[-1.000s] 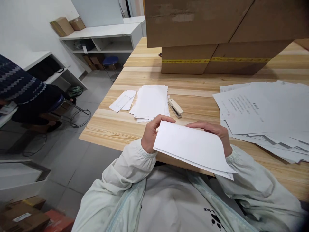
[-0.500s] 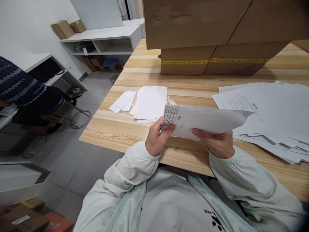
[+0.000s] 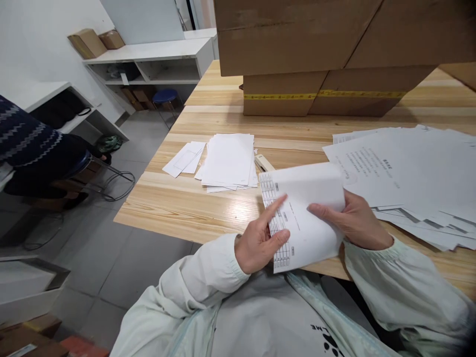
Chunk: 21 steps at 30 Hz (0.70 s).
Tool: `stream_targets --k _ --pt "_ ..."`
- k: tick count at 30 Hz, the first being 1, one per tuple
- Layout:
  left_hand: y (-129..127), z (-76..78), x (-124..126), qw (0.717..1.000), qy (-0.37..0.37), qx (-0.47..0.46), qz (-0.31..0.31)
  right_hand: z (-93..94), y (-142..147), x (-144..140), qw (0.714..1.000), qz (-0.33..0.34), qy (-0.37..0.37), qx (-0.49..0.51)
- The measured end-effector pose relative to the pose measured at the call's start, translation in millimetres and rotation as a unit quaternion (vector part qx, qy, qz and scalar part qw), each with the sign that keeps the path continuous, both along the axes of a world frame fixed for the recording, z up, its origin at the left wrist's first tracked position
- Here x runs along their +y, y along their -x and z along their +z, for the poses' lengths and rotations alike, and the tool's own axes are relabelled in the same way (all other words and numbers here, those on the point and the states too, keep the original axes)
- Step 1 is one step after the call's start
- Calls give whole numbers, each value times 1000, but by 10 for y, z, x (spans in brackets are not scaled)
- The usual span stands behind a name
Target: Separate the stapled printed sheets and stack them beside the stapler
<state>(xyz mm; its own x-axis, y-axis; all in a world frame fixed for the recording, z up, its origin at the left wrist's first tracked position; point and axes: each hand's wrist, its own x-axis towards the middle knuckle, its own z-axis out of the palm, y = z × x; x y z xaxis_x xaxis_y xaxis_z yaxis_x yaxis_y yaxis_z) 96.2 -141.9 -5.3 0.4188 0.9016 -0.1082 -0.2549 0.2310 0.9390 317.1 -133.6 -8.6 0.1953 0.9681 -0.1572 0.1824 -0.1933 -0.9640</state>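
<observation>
I am holding a folded sheaf of printed paper over the near edge of the wooden table, just in front of my chest. My left hand is gripping its left edge, thumb under the printed table of rows and the index finger stretched out flat across the top of the page. My right hand is grasping the right side, thumb lying on the white face and the other fingers curled behind, where I cannot see them. The top of the sheaf is bending over in a soft curl, with the blank back showing there.

Just beyond the sheaf a beige stapler is lying on the table, partly hidden by the paper's upper edge. Beside it to the left a neat stack of white sheets is resting, with two smaller slips further left. To my right a loose spread of printed documents is covering the table. Stacked cardboard boxes are standing at the far side. A person in a dark patterned sweater is sitting at the left.
</observation>
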Motion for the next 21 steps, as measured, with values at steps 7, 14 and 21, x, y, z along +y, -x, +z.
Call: stream_targets --k 7,14,21 --pt "-117 -259 15 972 205 -44 -108 -280 -206 -103 994 67 75 -38" --pt "-290 -234 148 967 244 -29 -65 -452 -345 35 999 18 -10 -29" --pt "-348 -250 235 966 256 -13 -37 -459 -345 185 998 50 -26 11"
